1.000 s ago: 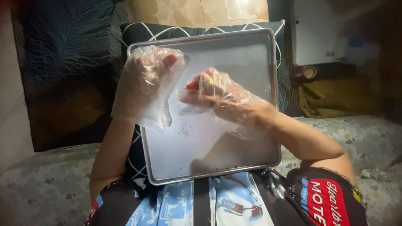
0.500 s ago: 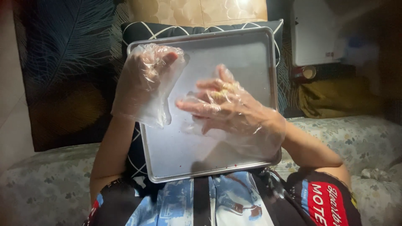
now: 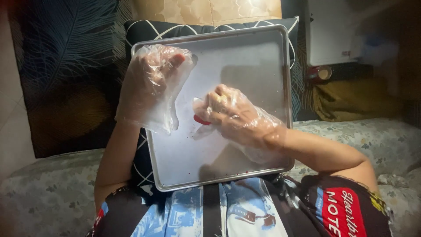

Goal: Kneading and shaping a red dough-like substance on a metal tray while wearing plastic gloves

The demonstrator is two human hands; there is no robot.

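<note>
Silver metal makes up the one big baking tray [image 3: 245, 57], which leans on the person's lap against one dark pillow [image 3: 210, 27] with white lines. Two hands work over it, and each wears one thin, clear plastic glove. The left hand [image 3: 151, 85] grips the tray's upper left edge, with its fingers bent over the rim and the loose glove hanging down. The right hand [image 3: 232, 115] is curled in the middle of the tray, and its fingertips pinch one small red thing [image 3: 201, 119] that touches the tray's flat face. A few tiny red specks dot the metal near it. Half a second ago the right hand was spread out flat with its fingers wide; now it is bunched up tight, and the red thing shows below it. The left hand has stayed in its place on the edge.
</note>
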